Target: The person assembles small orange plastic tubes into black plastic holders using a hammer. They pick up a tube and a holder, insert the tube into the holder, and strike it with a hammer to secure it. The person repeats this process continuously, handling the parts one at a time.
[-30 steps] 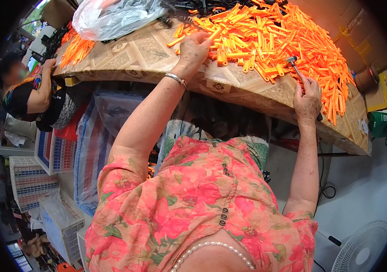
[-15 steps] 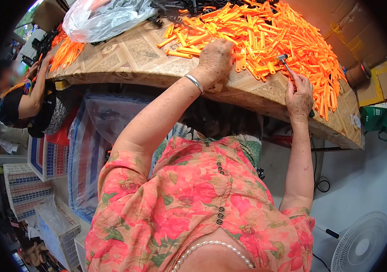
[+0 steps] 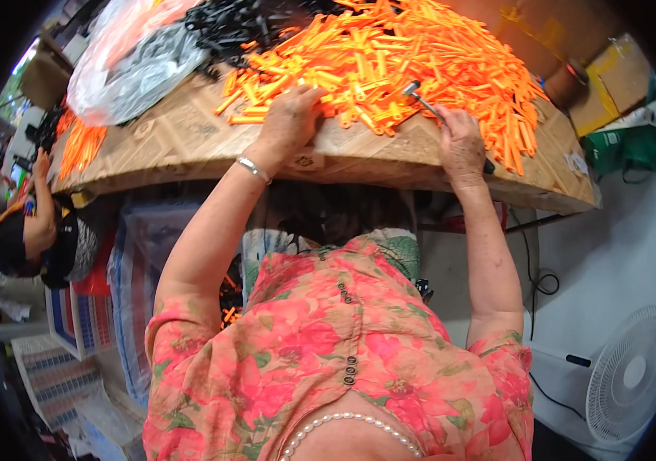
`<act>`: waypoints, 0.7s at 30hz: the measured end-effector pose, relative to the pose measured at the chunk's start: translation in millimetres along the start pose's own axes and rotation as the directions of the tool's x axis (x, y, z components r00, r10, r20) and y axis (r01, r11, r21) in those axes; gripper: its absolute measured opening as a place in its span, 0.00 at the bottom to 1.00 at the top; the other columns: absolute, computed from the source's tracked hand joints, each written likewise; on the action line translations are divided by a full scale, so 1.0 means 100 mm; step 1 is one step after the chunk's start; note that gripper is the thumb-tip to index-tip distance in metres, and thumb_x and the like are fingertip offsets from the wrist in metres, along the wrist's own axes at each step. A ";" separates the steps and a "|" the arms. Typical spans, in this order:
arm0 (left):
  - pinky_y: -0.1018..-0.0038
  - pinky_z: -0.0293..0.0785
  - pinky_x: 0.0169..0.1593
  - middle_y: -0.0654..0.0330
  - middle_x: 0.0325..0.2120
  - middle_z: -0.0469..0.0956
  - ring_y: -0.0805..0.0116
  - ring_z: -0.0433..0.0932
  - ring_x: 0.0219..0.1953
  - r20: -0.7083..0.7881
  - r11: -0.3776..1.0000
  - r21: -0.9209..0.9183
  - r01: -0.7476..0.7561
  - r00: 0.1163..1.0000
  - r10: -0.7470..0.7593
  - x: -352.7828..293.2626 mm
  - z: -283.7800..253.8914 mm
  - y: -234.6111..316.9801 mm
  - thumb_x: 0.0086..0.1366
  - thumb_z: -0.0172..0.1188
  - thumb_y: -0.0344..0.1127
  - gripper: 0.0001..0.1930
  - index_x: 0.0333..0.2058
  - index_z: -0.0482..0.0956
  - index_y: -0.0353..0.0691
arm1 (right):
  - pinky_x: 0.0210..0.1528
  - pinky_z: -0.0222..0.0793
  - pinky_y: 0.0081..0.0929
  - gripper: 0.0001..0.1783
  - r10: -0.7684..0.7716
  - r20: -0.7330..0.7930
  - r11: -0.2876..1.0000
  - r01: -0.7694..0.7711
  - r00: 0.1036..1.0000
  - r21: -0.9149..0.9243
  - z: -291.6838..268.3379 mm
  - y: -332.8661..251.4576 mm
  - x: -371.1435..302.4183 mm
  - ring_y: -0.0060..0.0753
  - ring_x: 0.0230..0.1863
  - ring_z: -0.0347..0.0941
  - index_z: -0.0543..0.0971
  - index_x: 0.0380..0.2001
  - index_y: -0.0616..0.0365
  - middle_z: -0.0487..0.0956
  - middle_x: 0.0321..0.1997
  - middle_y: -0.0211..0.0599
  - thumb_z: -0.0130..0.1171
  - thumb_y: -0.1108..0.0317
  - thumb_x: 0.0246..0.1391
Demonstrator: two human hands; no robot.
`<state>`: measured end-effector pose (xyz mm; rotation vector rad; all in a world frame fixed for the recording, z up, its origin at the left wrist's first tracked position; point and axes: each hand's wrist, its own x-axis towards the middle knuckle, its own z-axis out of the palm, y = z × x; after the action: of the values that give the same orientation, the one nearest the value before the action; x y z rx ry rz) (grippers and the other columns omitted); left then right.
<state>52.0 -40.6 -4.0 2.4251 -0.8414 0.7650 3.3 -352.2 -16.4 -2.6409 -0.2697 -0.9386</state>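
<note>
My right hand (image 3: 462, 147) is wrapped round a small hammer (image 3: 411, 88), its metal head pointing away over the pile's near edge. My left hand (image 3: 289, 121) is at the table's front, with bent fingers pressed together at the near left edge of a heap of orange plastic handles (image 3: 397, 54). Whatever those fingers hold is hidden and blurred. The heap spreads over the far and right part of the patterned table (image 3: 182, 131).
Black plastic pieces (image 3: 228, 27) and a clear plastic bag (image 3: 132, 73) lie at the back left. Another person (image 3: 36, 223) works at the far left beside more orange pieces (image 3: 82, 146). Cardboard boxes (image 3: 616, 84), a green bag (image 3: 624, 146) and a white fan (image 3: 634, 373) stand at the right.
The whole view has shifted, so the table and pile appear further left. Both hands stay by the pile; the right keeps its grip on the hammer.
</note>
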 end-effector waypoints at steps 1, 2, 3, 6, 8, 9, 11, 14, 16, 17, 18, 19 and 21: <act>0.64 0.75 0.41 0.53 0.34 0.78 0.52 0.78 0.37 -0.009 1.000 -0.014 0.014 1.000 -0.014 0.02 0.00 0.00 0.55 0.63 0.26 0.14 0.42 0.78 0.37 | 0.47 0.70 0.37 0.20 0.001 -0.029 1.000 -0.001 1.000 -0.011 -0.02 -0.01 0.00 0.41 0.43 0.71 0.79 0.47 0.45 0.75 0.38 0.34 0.55 0.76 0.51; 0.64 0.75 0.41 0.53 0.34 0.78 0.52 0.78 0.37 -0.017 0.999 -0.028 0.029 0.999 -0.029 0.03 0.00 0.00 0.55 0.62 0.25 0.14 0.42 0.78 0.37 | 0.46 0.70 0.37 0.20 0.001 -0.058 1.000 -0.002 0.998 -0.022 -0.05 -0.01 0.00 0.41 0.43 0.71 0.79 0.47 0.45 0.75 0.38 0.34 0.55 0.76 0.51; 0.65 0.75 0.41 0.53 0.35 0.78 0.52 0.78 0.37 -0.023 0.998 -0.037 0.051 0.998 -0.052 0.02 -0.01 0.01 0.55 0.62 0.25 0.14 0.42 0.78 0.37 | 0.46 0.70 0.36 0.20 -0.004 -0.082 1.000 0.002 0.997 -0.026 -0.06 -0.02 -0.01 0.41 0.43 0.71 0.79 0.47 0.45 0.75 0.38 0.34 0.55 0.76 0.51; 0.65 0.75 0.44 0.53 0.39 0.78 0.52 0.78 0.41 -0.042 0.999 0.004 0.039 0.998 -0.039 0.01 -0.07 0.01 0.54 0.63 0.25 0.16 0.44 0.78 0.38 | 0.46 0.70 0.35 0.20 0.024 -0.132 0.996 -0.035 0.991 -0.081 -0.17 0.05 0.01 0.39 0.43 0.72 0.79 0.48 0.46 0.76 0.37 0.34 0.55 0.77 0.52; 0.65 0.75 0.46 0.54 0.42 0.78 0.53 0.77 0.44 -0.080 0.999 0.038 0.029 0.996 -0.026 -0.02 -0.13 0.01 0.53 0.64 0.26 0.18 0.45 0.78 0.39 | 0.48 0.71 0.33 0.20 0.046 -0.176 0.995 -0.060 0.983 -0.079 -0.29 0.16 0.05 0.38 0.43 0.73 0.80 0.48 0.46 0.77 0.38 0.35 0.55 0.78 0.53; 0.64 0.74 0.48 0.55 0.44 0.77 0.53 0.77 0.45 -0.097 0.999 0.050 0.021 0.995 -0.016 -0.03 -0.16 0.02 0.53 0.65 0.26 0.19 0.46 0.77 0.40 | 0.48 0.71 0.33 0.21 0.101 -0.204 0.990 -0.119 0.974 -0.079 -0.38 0.29 0.03 0.38 0.44 0.74 0.79 0.49 0.46 0.77 0.39 0.36 0.55 0.78 0.53; 0.64 0.72 0.51 0.55 0.47 0.76 0.53 0.75 0.49 -0.113 0.998 0.033 0.054 0.992 -0.050 -0.10 -0.25 0.03 0.52 0.65 0.26 0.21 0.47 0.77 0.40 | 0.48 0.71 0.32 0.22 0.204 -0.253 0.971 -0.227 0.946 -0.068 -0.54 0.62 0.00 0.39 0.45 0.75 0.79 0.51 0.46 0.78 0.41 0.38 0.54 0.78 0.54; 0.65 0.70 0.55 0.54 0.47 0.76 0.55 0.74 0.51 -0.181 0.998 0.032 0.056 0.982 -0.049 -0.17 -0.31 0.10 0.53 0.65 0.27 0.20 0.47 0.77 0.39 | 0.49 0.71 0.35 0.25 0.482 -0.205 0.865 -0.499 0.852 -0.040 -0.79 1.51 -0.15 0.42 0.48 0.76 0.76 0.55 0.45 0.78 0.49 0.43 0.52 0.76 0.53; 0.64 0.70 0.55 0.54 0.46 0.77 0.54 0.74 0.50 -0.202 0.996 0.005 0.089 0.976 -0.086 -0.28 -0.37 0.10 0.51 0.66 0.27 0.20 0.45 0.78 0.38 | 0.50 0.71 0.38 0.30 0.762 -0.055 0.640 -0.763 0.645 -0.088 -0.98 1.62 -0.09 0.45 0.49 0.76 0.73 0.59 0.43 0.76 0.55 0.49 0.50 0.75 0.51; 0.64 0.70 0.54 0.55 0.45 0.77 0.54 0.74 0.49 -0.210 0.994 -0.004 0.108 0.972 -0.107 -0.34 -0.40 0.09 0.50 0.66 0.27 0.19 0.44 0.78 0.38 | 0.50 0.71 0.39 0.31 0.778 -0.028 0.626 -0.778 0.627 -0.042 -0.93 1.76 -0.09 0.46 0.50 0.76 0.72 0.60 0.44 0.75 0.56 0.49 0.50 0.75 0.50; 0.65 0.70 0.55 0.54 0.45 0.77 0.54 0.75 0.49 -0.222 0.994 -0.007 0.108 0.969 -0.107 -0.34 -0.40 0.11 0.51 0.66 0.28 0.18 0.43 0.79 0.37 | 0.50 0.72 0.39 0.32 0.798 -0.021 0.603 -0.798 0.603 0.000 -0.96 2.05 -0.13 0.46 0.50 0.76 0.70 0.61 0.44 0.74 0.57 0.50 0.50 0.75 0.50; 0.64 0.69 0.55 0.54 0.45 0.77 0.54 0.75 0.49 -0.232 0.993 -0.022 0.116 0.966 -0.118 -0.35 -0.41 0.11 0.51 0.66 0.28 0.18 0.43 0.79 0.37 | 0.51 0.72 0.40 0.33 0.815 -0.008 0.579 -0.814 0.579 0.045 -0.96 2.31 -0.15 0.47 0.50 0.76 0.69 0.62 0.44 0.74 0.57 0.51 0.50 0.74 0.50; 0.64 0.69 0.55 0.54 0.45 0.77 0.54 0.75 0.49 -0.244 0.989 -0.042 0.143 0.958 -0.148 -0.42 -0.41 0.07 0.52 0.66 0.28 0.18 0.43 0.79 0.37 | 0.55 0.69 0.41 0.34 0.746 0.073 0.662 -0.727 0.662 -0.183 -0.86 2.46 -0.13 0.51 0.55 0.73 0.67 0.63 0.46 0.73 0.58 0.56 0.52 0.70 0.49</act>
<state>5.9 -5.0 1.5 2.2799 -0.5652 0.9684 13.0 -612.9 -20.7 -2.5412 0.8352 -0.4842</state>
